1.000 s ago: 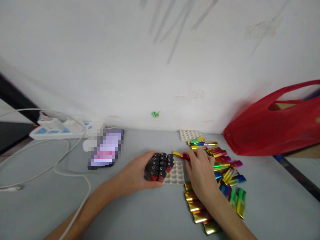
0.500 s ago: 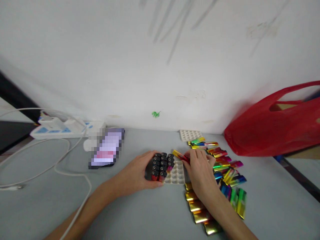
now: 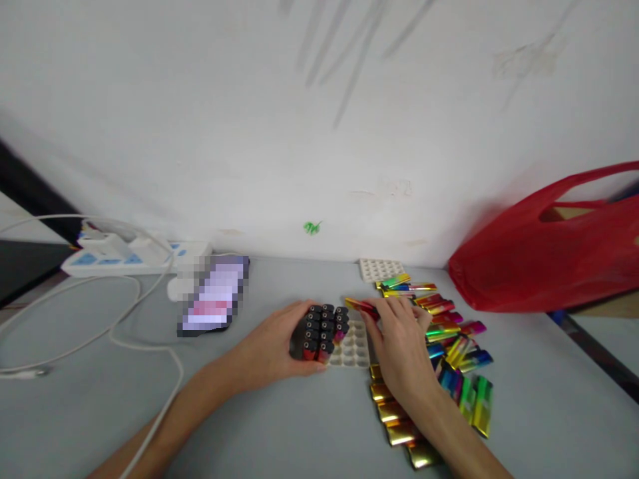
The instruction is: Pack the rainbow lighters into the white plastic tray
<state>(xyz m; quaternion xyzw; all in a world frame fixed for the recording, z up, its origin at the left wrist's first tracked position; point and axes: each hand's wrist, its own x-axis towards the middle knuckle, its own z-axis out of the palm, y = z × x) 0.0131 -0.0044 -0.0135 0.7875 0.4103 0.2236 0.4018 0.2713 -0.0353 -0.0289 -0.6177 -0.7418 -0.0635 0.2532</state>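
Observation:
A pale tray with rows of round pockets [image 3: 356,349] lies on the table. On its left part stand several lighters [image 3: 325,326] packed upright, black tops facing up. My left hand [image 3: 287,340] curls round the left side of this group, its thumb at the near edge and its fingers at the far edge. Above the tray's right side, my right hand [image 3: 399,332] pinches a red and gold lighter [image 3: 360,306] that lies nearly level, its gold end pointing left. Most of that lighter's right end is covered by my fingers.
Loose shiny lighters [image 3: 464,352] spread to the right, with a row of gold lighters [image 3: 394,414] nearer me. Another pocketed tray [image 3: 381,269] rests by the wall. A red bag [image 3: 549,246] stands far right; a phone [image 3: 214,296], power strip [image 3: 120,256] and white cable [image 3: 150,346] are left.
The lighter in my right hand has tipped slightly flatter, and the fingers have shifted a little. My left hand and the standing lighters are practically unmoved.

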